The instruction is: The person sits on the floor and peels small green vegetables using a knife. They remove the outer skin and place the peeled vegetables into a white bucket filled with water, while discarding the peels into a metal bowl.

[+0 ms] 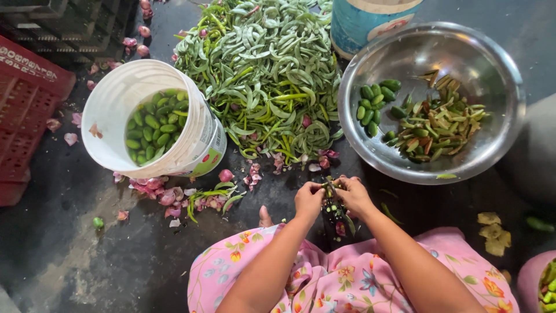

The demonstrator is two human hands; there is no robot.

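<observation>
My left hand (308, 200) and my right hand (353, 194) meet over the dark floor, both pinching one green bean pod (331, 194) that hangs between them. Straight beyond the hands lies a big heap of green bean pods (266, 69). At the left a white bucket (110, 116) leans on its side with shelled green beans (156, 124) inside. At the right a steel bowl (463, 52) holds more shelled beans (373, 104) and a pile of pod pieces (437, 130).
A red crate (26, 98) stands at the far left, a dark crate (69, 23) behind it. A blue-and-white container (370, 20) sits behind the bowl. Pink onion skins (168, 194) litter the floor. My lap is covered by pink floral cloth (341, 278).
</observation>
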